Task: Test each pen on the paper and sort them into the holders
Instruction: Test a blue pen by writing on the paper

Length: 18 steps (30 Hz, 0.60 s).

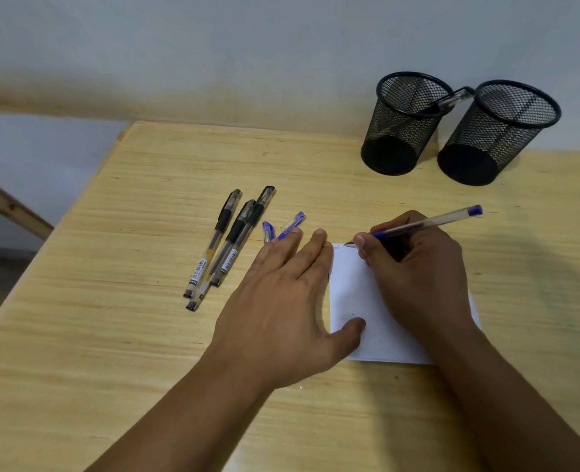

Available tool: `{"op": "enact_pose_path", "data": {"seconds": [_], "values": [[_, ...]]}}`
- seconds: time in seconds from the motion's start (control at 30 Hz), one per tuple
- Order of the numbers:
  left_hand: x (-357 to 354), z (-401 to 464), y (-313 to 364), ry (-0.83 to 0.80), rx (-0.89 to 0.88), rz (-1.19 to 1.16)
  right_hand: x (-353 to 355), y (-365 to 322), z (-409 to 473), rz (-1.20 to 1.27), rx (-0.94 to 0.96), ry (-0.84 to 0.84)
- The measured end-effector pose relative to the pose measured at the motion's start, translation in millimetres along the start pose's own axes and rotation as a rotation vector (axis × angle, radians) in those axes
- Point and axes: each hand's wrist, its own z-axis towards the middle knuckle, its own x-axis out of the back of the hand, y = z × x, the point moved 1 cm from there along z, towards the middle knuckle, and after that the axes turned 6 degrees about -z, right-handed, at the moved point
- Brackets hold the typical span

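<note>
gripping a blue-capped pen [424, 223] in a writing hold, the right hand [418, 267] kept its fingers curled round the barrel, with the nib touching the top left corner of the white paper [353, 294], where a faint mark showed. the pen's capped end pointed toward 2 o'clock. the left hand [281, 294] lay flat with straight, spread fingers, its thumb pressing on the paper's left edge and its fingertips reaching toward 12 o'clock. the two hands sat just beside each other, apart, with the paper between them.

at 10 o'clock from the left hand, three black gel pens [229, 247] lay close together on the wooden table [111, 335], touching or overlapping, capped ends toward 1 o'clock. two more blue pens [292, 226] peeked out just beyond the left fingertips, partly hidden.

at 1 o'clock, near the wall, stood two black mesh holders, well apart from the paper. the left holder [404, 127] held one pen [453, 98] leaning over its rim toward the right holder [496, 137]; whether the right one contained anything i could not tell.
</note>
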Motion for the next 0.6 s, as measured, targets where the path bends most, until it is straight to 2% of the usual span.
{"op": "enact_pose_path", "data": {"seconds": [0.6], "values": [[-1.6,0.7,-0.6,-0.024,0.013,-0.003,0.1,2.2,-1.9,-0.021,0.001,0.014]]}}
